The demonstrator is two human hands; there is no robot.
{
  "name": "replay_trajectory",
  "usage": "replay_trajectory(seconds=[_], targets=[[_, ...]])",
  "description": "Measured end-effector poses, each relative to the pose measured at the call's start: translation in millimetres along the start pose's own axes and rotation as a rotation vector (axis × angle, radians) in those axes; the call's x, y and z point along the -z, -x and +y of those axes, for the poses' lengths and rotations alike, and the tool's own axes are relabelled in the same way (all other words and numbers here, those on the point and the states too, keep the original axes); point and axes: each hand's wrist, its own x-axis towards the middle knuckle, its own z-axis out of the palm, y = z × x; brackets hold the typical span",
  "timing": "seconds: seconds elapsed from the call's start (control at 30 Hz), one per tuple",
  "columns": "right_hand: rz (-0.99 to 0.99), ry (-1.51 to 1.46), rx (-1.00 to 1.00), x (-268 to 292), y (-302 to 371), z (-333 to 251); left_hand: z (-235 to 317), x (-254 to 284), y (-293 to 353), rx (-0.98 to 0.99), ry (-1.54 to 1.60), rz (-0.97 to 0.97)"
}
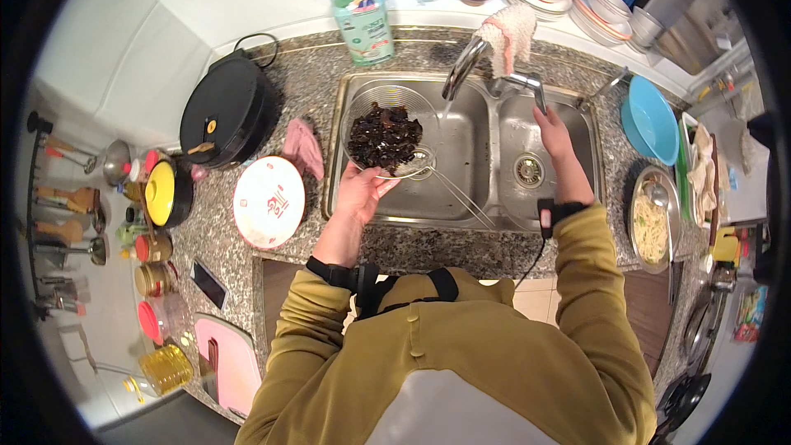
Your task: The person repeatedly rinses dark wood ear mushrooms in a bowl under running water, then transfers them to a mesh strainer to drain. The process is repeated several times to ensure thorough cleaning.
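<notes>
My left hand (365, 194) grips the rim of a wire-mesh strainer (357, 109) over the left basin of the steel sink (468, 166). Dark, wrinkled pieces (385, 137) that look like wood ear fungus lie in the mesh. The strainer's long wire handle (461, 196) points toward the sink's near edge. My right hand (554, 133) is closed round the end of the faucet handle (537, 92), above the right basin. From the faucet spout (465, 68), a thin pale streak like water drops into the left basin, beside the strainer.
Left of the sink are a white plate (269, 202), a pink cloth (302, 148) and a black round appliance (228, 113). A green soap bottle (363, 21) stands behind. To the right are a blue basin (650, 119) and a metal bowl of noodles (651, 227).
</notes>
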Motion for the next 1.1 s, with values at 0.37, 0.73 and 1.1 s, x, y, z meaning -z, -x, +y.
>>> replay_trajectory(seconds=[0.37, 0.73, 1.1], targets=[[-1.033, -0.55, -0.355, -67.3, 178.7, -81.0, -10.5, 3.0, 17.8, 0.015, 0.013, 0.012], [-0.842, -0.332, -0.23, -77.8, 186.6, -75.7, 1.8, -7.1, 42.9, -0.81, -1.405, 0.364], [-0.941, -0.346, -0.122, -51.1, 198.4, -73.5, -3.3, -37.3, 5.7, -0.814, -1.879, -0.192]])
